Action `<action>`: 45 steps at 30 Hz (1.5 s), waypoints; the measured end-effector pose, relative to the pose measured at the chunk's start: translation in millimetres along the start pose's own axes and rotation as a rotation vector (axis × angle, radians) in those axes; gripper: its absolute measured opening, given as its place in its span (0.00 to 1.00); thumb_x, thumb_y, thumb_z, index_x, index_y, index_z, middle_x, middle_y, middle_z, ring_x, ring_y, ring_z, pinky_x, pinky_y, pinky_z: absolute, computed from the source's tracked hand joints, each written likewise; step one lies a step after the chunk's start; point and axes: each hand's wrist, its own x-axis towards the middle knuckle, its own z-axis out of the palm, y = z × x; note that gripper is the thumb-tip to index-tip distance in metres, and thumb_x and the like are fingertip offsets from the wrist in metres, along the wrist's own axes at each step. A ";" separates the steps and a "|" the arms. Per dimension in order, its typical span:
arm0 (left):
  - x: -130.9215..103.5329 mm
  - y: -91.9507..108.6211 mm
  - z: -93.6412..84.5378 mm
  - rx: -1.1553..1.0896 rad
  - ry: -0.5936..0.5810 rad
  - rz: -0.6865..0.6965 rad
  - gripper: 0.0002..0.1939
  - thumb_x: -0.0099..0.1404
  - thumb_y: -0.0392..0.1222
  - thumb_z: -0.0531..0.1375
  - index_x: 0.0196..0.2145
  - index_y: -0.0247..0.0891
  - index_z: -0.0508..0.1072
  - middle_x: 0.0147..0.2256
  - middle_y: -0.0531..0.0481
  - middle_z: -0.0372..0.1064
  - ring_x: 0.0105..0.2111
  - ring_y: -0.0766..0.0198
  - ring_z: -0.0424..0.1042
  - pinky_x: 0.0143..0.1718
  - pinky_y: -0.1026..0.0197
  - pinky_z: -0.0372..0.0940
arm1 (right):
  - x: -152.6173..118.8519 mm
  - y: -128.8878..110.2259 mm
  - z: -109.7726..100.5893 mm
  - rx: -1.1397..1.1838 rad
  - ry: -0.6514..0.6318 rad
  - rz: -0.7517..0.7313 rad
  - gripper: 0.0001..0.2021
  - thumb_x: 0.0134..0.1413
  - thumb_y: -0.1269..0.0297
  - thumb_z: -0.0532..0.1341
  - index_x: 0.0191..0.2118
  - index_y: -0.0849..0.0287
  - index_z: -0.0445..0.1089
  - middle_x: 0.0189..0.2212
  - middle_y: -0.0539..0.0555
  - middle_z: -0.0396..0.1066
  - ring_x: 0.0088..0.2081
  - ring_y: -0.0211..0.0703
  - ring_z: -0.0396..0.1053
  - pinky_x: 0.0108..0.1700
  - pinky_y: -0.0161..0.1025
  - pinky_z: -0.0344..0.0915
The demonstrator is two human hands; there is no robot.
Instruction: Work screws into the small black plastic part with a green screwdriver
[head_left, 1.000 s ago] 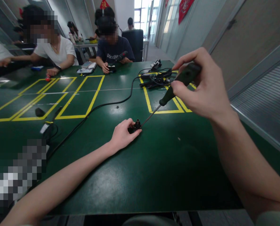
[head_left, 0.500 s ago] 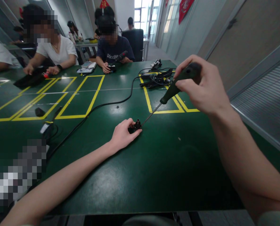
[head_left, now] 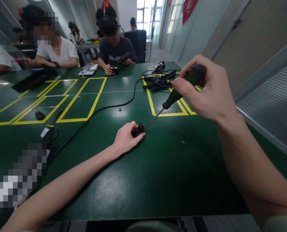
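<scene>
Between the thumb and fingers of my left hand is a small black part with a short metal stud or tube standing up from its top; its lower portion is hidden by the fingers. The hand rests on the green table, closed around the part. My right hand grips the dark green handle of a screwdriver, thumb along the near side. The thin metal shaft slants down to the left, and its tip meets the right side of the black part. Whether it sits in a screw is too small to tell.
A black cable crosses the table from lower left to a heap of black parts at the back. Yellow tape outlines mark the surface. A small black block lies at left. Co-workers sit along the far side.
My right thumb has shifted on the screwdriver handle, and the handle has moved slightly left. My left hand and the black part stay put. A co-worker at far left has pulled their hands back.
</scene>
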 end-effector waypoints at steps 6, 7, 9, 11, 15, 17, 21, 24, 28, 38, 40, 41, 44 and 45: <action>1.9 8.2 0.6 0.022 0.033 -0.054 0.16 0.63 0.48 0.68 0.30 0.42 0.64 0.29 0.53 0.70 0.30 0.59 0.69 0.33 0.58 0.59 | 0.2 -2.3 0.0 0.093 -0.036 -0.022 0.09 0.49 0.68 0.67 0.35 0.55 0.67 0.32 0.49 0.67 0.32 0.36 0.60 0.32 0.39 0.57; 2.2 9.8 1.0 0.019 0.035 -0.073 0.16 0.64 0.47 0.68 0.30 0.42 0.64 0.29 0.53 0.69 0.30 0.59 0.69 0.33 0.58 0.58 | -0.5 -2.5 0.4 0.127 -0.075 -0.017 0.08 0.49 0.68 0.66 0.35 0.55 0.68 0.33 0.50 0.68 0.33 0.38 0.62 0.34 0.39 0.60; 2.4 12.5 1.7 0.011 0.036 -0.103 0.15 0.64 0.47 0.67 0.30 0.42 0.63 0.28 0.54 0.69 0.29 0.60 0.69 0.32 0.59 0.58 | -2.5 -2.7 2.5 0.181 -0.185 0.033 0.07 0.52 0.65 0.67 0.35 0.55 0.69 0.32 0.51 0.68 0.34 0.40 0.64 0.35 0.40 0.62; 2.1 14.2 2.3 0.004 0.039 -0.114 0.16 0.64 0.46 0.67 0.29 0.42 0.62 0.28 0.55 0.68 0.29 0.60 0.68 0.32 0.59 0.57 | -5.2 -2.9 5.6 0.206 -0.319 0.085 0.10 0.56 0.57 0.68 0.33 0.56 0.70 0.30 0.51 0.68 0.33 0.40 0.64 0.34 0.40 0.62; 1.0 14.4 2.9 -0.012 0.043 -0.099 0.16 0.64 0.46 0.65 0.29 0.42 0.61 0.27 0.55 0.68 0.29 0.61 0.68 0.32 0.59 0.57 | -8.9 -1.7 8.1 0.242 -0.502 0.006 0.16 0.60 0.47 0.66 0.33 0.56 0.73 0.27 0.50 0.69 0.29 0.37 0.64 0.31 0.38 0.60; 0.9 13.2 2.7 -0.021 0.038 -0.094 0.16 0.64 0.47 0.65 0.28 0.42 0.61 0.27 0.55 0.68 0.29 0.61 0.68 0.32 0.59 0.58 | -8.2 1.3 5.0 0.281 -0.414 -0.063 0.19 0.60 0.45 0.66 0.29 0.56 0.72 0.23 0.48 0.67 0.26 0.36 0.62 0.29 0.38 0.58; 2.6 8.1 1.7 -0.052 0.027 -0.079 0.16 0.64 0.48 0.65 0.29 0.42 0.61 0.28 0.55 0.69 0.29 0.61 0.68 0.32 0.59 0.60 | -1.6 10.5 -5.3 0.323 -0.075 -0.121 0.25 0.58 0.42 0.67 0.21 0.55 0.68 0.16 0.48 0.62 0.21 0.36 0.57 0.25 0.40 0.54; 4.4 3.9 0.9 -0.105 0.001 -0.076 0.15 0.63 0.47 0.67 0.30 0.42 0.63 0.28 0.55 0.70 0.30 0.61 0.70 0.34 0.58 0.63 | 3.3 13.5 -9.4 0.209 -0.160 -0.118 0.28 0.56 0.41 0.69 0.18 0.56 0.64 0.15 0.46 0.57 0.18 0.33 0.53 0.23 0.39 0.48; 4.5 1.4 -1.0 -0.181 -0.034 -0.088 0.17 0.58 0.47 0.72 0.39 0.42 0.70 0.33 0.53 0.75 0.33 0.59 0.74 0.40 0.55 0.69 | 3.6 10.4 -8.5 0.119 -0.395 -0.081 0.30 0.53 0.39 0.69 0.17 0.57 0.60 0.15 0.45 0.54 0.19 0.31 0.50 0.23 0.38 0.45; 15.3 -16.1 -20.9 -0.410 -0.291 0.101 0.24 0.61 0.38 0.67 0.56 0.41 0.77 0.55 0.41 0.79 0.54 0.51 0.78 0.57 0.47 0.71 | -0.3 11.6 -5.3 0.287 -0.460 0.012 0.29 0.55 0.38 0.68 0.20 0.56 0.61 0.18 0.46 0.56 0.23 0.33 0.53 0.26 0.38 0.51; 16.3 -17.0 -19.2 -0.441 -0.303 0.087 0.17 0.63 0.39 0.67 0.51 0.40 0.80 0.51 0.42 0.81 0.51 0.53 0.80 0.57 0.48 0.71 | 0.3 13.8 -5.0 0.335 -0.541 0.033 0.25 0.55 0.39 0.68 0.24 0.56 0.66 0.20 0.46 0.60 0.23 0.33 0.55 0.26 0.37 0.53; 16.1 -16.9 -17.5 -0.431 -0.291 0.076 0.15 0.63 0.39 0.67 0.49 0.39 0.80 0.49 0.43 0.81 0.49 0.53 0.80 0.56 0.48 0.72 | 0.5 14.8 -4.6 0.348 -0.596 0.043 0.24 0.55 0.40 0.69 0.27 0.56 0.69 0.21 0.47 0.63 0.24 0.33 0.57 0.25 0.36 0.54; 12.8 -15.6 -12.1 -0.317 -0.198 0.040 0.14 0.60 0.42 0.72 0.44 0.40 0.78 0.42 0.47 0.81 0.42 0.55 0.79 0.50 0.50 0.73 | 0.7 15.3 -2.5 0.343 -0.723 0.071 0.22 0.51 0.43 0.72 0.33 0.56 0.70 0.24 0.46 0.66 0.24 0.32 0.59 0.24 0.33 0.56; 11.4 -15.2 -10.6 -0.263 -0.157 0.029 0.15 0.59 0.43 0.73 0.42 0.40 0.77 0.40 0.48 0.80 0.40 0.55 0.78 0.47 0.51 0.73 | 0.7 14.5 -1.7 0.342 -0.723 0.074 0.22 0.50 0.43 0.73 0.32 0.56 0.70 0.24 0.46 0.66 0.24 0.32 0.60 0.24 0.33 0.56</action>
